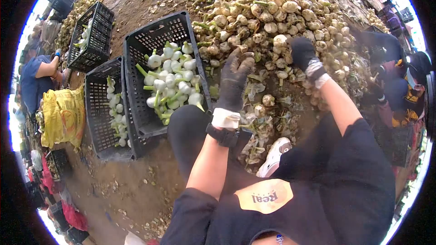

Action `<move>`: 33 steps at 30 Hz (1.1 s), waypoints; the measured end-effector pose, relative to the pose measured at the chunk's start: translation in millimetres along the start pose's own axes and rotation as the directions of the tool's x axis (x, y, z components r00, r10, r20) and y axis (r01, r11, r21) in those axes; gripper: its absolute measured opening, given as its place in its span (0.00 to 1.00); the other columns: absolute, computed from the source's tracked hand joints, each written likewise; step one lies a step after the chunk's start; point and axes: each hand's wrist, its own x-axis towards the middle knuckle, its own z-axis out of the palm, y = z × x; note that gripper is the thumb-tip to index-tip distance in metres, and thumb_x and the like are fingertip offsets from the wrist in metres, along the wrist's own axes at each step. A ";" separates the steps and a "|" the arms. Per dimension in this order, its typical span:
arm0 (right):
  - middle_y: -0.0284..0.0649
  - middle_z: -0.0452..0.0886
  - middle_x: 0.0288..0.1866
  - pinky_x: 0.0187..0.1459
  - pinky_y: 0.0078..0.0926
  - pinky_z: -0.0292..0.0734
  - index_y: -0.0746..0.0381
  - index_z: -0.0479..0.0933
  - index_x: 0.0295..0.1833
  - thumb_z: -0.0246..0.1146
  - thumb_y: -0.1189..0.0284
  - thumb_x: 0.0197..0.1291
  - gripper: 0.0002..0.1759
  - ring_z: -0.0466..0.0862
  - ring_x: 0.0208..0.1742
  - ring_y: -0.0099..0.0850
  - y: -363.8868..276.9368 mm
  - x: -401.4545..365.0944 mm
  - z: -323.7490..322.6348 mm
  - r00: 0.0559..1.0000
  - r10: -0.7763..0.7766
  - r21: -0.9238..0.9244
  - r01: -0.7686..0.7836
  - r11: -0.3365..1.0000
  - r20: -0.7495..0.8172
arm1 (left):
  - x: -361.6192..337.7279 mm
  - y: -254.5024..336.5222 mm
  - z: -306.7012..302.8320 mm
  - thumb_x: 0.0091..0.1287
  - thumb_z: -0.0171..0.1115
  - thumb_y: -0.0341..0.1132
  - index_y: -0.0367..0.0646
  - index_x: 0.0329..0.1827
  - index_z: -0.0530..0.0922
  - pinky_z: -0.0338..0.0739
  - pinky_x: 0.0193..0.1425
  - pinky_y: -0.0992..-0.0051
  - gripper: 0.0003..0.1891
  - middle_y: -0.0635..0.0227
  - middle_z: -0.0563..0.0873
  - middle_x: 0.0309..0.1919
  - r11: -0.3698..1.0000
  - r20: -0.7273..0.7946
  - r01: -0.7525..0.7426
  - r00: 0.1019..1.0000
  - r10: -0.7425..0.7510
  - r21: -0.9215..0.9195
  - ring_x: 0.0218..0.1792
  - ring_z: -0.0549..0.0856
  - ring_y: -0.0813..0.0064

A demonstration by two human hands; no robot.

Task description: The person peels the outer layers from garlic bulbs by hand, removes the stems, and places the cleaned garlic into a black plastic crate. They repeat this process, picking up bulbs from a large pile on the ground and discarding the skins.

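Your left hand (pixel 234 79) and right hand (pixel 303 53) wear dark, matt cloth gloves (pixel 231 88) with white knit cuffs (pixel 225 118). Upper centre, the unpeeled onions (pixel 268 13) look rough, dusty, papery; the peeled onions (pixel 172 81) gleam smooth and white in the black plastic crate (pixel 156 25). Left, the yellow sack (pixel 63 113) looks woven.

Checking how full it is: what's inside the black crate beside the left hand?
The crate holds peeled white onions with green stems, heaped in its middle; bare mesh floor shows at the far end. Anything under the heap is covered.
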 end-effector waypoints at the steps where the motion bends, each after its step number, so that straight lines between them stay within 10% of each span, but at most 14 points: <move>1: 0.48 0.81 0.32 0.38 0.45 0.77 0.61 0.81 0.40 0.60 0.70 0.56 0.10 0.81 0.35 0.48 9.0 -7.9 -2.3 0.996 -0.028 0.085 0.035 0.996 -0.080 | -3.7 -7.2 7.3 0.67 0.66 0.31 0.38 0.69 0.68 0.77 0.60 0.72 0.28 0.60 0.78 0.60 0.993 0.004 -0.037 0.999 0.037 0.110 0.59 0.79 0.71; 3: 0.50 0.83 0.38 0.42 0.41 0.80 0.62 0.81 0.46 0.63 0.69 0.60 0.11 0.83 0.40 0.49 3.0 -18.4 -36.9 0.977 -0.065 0.376 0.139 0.916 -0.203 | -4.7 -20.6 7.9 0.61 0.71 0.29 0.40 0.77 0.56 0.72 0.66 0.70 0.43 0.58 0.66 0.73 0.824 0.068 -0.161 0.987 0.148 0.543 0.69 0.70 0.68; 6: 0.49 0.84 0.51 0.50 0.33 0.79 0.64 0.80 0.51 0.65 0.70 0.63 0.13 0.85 0.49 0.44 -28.8 -23.7 -103.7 0.998 -0.005 0.687 -0.038 0.725 0.060 | -5.3 -32.2 9.3 0.59 0.75 0.34 0.43 0.78 0.54 0.69 0.69 0.69 0.47 0.57 0.63 0.75 0.820 0.234 -0.316 0.945 0.228 0.477 0.70 0.68 0.65; 8: 0.44 0.85 0.51 0.51 0.29 0.79 0.64 0.80 0.51 0.64 0.72 0.64 0.12 0.84 0.50 0.35 -33.6 -33.8 -114.2 0.985 0.043 0.960 -0.173 0.221 0.168 | -10.6 -23.7 19.3 0.57 0.76 0.34 0.43 0.78 0.55 0.68 0.70 0.68 0.47 0.57 0.64 0.73 0.871 0.262 -0.347 0.928 0.265 0.349 0.70 0.69 0.65; 9: 0.44 0.85 0.51 0.51 0.29 0.79 0.64 0.80 0.51 0.64 0.72 0.64 0.12 0.84 0.50 0.35 -39.8 -39.5 -117.5 0.986 0.050 0.960 -0.168 0.224 0.161 | -14.9 -19.0 22.0 0.55 0.76 0.29 0.43 0.75 0.59 0.71 0.67 0.70 0.45 0.59 0.69 0.68 0.818 0.206 -0.380 0.925 0.320 0.432 0.65 0.73 0.67; 12: 0.41 0.84 0.47 0.50 0.27 0.79 0.68 0.79 0.50 0.65 0.69 0.63 0.15 0.82 0.45 0.26 -60.0 -52.5 -109.5 0.998 0.056 0.927 0.043 -0.372 -0.024 | -20.1 -12.6 31.3 0.52 0.78 0.24 0.43 0.70 0.64 0.76 0.62 0.72 0.42 0.62 0.74 0.61 0.766 0.142 -0.413 0.906 0.398 0.492 0.58 0.77 0.71; 16: 0.35 0.85 0.41 0.43 0.23 0.78 0.63 0.82 0.46 0.64 0.57 0.65 0.18 0.81 0.40 0.25 -109.6 -53.5 -130.4 0.938 0.244 0.954 -0.278 0.113 0.245 | -26.3 -25.8 35.1 0.46 0.81 0.26 0.43 0.70 0.65 0.79 0.59 0.70 0.46 0.61 0.76 0.58 0.541 0.320 -0.597 0.790 0.522 0.592 0.56 0.79 0.69; 19: 0.36 0.85 0.43 0.44 0.22 0.76 0.66 0.81 0.51 0.64 0.59 0.65 0.20 0.81 0.41 0.23 -102.4 -53.3 -119.7 0.917 0.297 0.926 -0.330 0.182 0.268 | -31.1 -25.7 35.9 0.48 0.81 0.28 0.43 0.70 0.66 0.78 0.59 0.69 0.45 0.59 0.78 0.56 0.451 0.348 -0.581 0.794 0.499 0.678 0.55 0.80 0.68; 26: 0.34 0.84 0.41 0.43 0.23 0.76 0.66 0.81 0.46 0.63 0.61 0.67 0.17 0.80 0.40 0.21 -91.1 -61.1 -107.7 0.945 0.224 0.947 -0.175 -0.269 0.238 | -27.0 -25.6 32.4 0.56 0.77 0.31 0.42 0.73 0.64 0.81 0.53 0.71 0.42 0.58 0.79 0.57 0.602 0.423 -0.564 0.825 0.375 0.566 0.52 0.82 0.71; 29: 0.34 0.83 0.46 0.45 0.22 0.76 0.66 0.80 0.52 0.63 0.62 0.67 0.18 0.80 0.43 0.21 -87.7 -65.4 -112.9 0.911 0.140 0.849 -0.295 -0.439 0.389 | -31.1 -24.7 34.7 0.65 0.70 0.36 0.41 0.73 0.61 0.84 0.40 0.76 0.36 0.58 0.81 0.52 0.950 0.249 -0.180 0.962 0.116 0.254 0.43 0.84 0.75; 33: 0.35 0.84 0.45 0.45 0.23 0.76 0.67 0.79 0.53 0.62 0.61 0.68 0.20 0.80 0.43 0.22 -87.1 -62.4 -118.6 0.927 0.134 0.905 -0.298 -0.303 0.350 | -22.4 -31.3 29.1 0.65 0.71 0.38 0.42 0.74 0.61 0.83 0.44 0.75 0.37 0.59 0.80 0.54 0.992 0.242 -0.039 0.970 0.009 0.119 0.46 0.84 0.74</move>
